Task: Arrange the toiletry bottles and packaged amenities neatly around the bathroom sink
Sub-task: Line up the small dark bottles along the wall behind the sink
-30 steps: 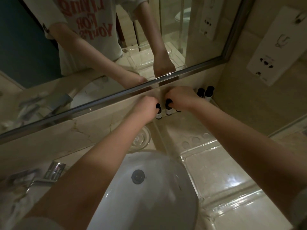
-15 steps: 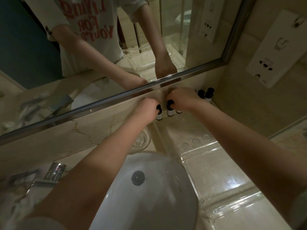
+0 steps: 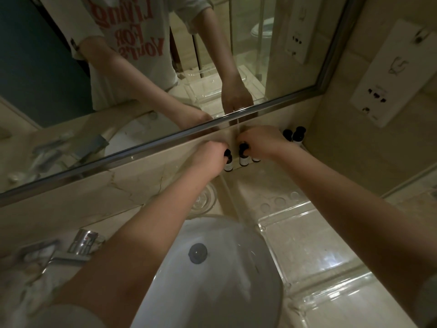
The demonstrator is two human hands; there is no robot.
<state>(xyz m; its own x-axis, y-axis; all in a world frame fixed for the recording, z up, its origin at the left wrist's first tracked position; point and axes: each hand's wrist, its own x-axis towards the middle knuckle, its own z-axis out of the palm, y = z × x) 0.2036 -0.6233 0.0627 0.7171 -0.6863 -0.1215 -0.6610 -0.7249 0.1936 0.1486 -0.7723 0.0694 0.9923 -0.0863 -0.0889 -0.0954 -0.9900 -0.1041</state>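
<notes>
Both hands are reaching over the sink (image 3: 236, 292) to the back edge of the counter (image 3: 260, 183), just under the mirror (image 3: 47, 67).

The left hand (image 3: 208, 155) is curling its fingers round the dark cap of the left bottle (image 3: 228, 164), which is standing upright on the counter against the back wall. The right hand (image 3: 260, 140) is also curling, its fingertips pinching the cap of the middle bottle (image 3: 243, 158), which is standing upright just beside the first one without touching it. A third bottle (image 3: 256, 159) is showing only its pale lower part below the right hand; I cannot tell whether that hand is touching it.

Two more dark-capped corner bottles (image 3: 298, 136) are standing side by side in the back right corner of the counter, near the right wrist but apart from it.

A clear soap dish (image 3: 205, 197) is lying between the sink and the back edge, partly under the left forearm. A clear tray (image 3: 307, 245) is sitting along the right side of the counter, just beside the sink. A chrome tap (image 3: 71, 256) is standing at the left side, blurred. A white socket panel (image 3: 390, 74) is hanging on the right wall.
</notes>
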